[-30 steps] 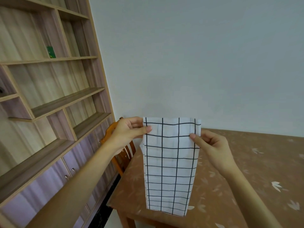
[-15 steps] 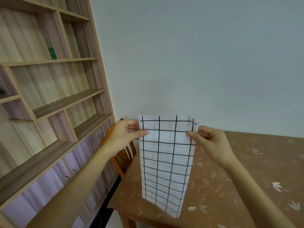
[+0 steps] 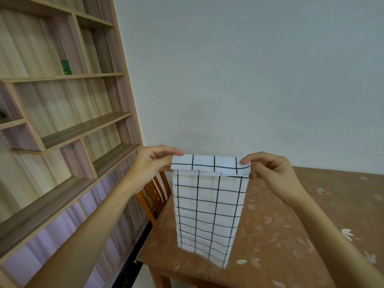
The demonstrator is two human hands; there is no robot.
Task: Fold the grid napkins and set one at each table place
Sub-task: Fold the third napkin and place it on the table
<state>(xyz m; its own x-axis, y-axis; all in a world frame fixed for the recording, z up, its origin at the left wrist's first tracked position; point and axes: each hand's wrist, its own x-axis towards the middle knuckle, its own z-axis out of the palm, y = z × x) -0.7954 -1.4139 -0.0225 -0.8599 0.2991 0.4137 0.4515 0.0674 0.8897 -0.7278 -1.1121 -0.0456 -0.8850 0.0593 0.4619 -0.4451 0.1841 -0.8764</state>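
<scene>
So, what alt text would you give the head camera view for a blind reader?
A person's left hand and right hand pinch the top corners of a white grid napkin, its top edge folded over, the rest hanging before a brown patterned table. An orange chair and wooden shelving stand left.

One grid napkin is in view. There are two hands, the left hand and the right hand. There is one table with a leaf-patterned top, one orange wooden chair, one wall shelving unit, and one small green box on its shelves.
</scene>
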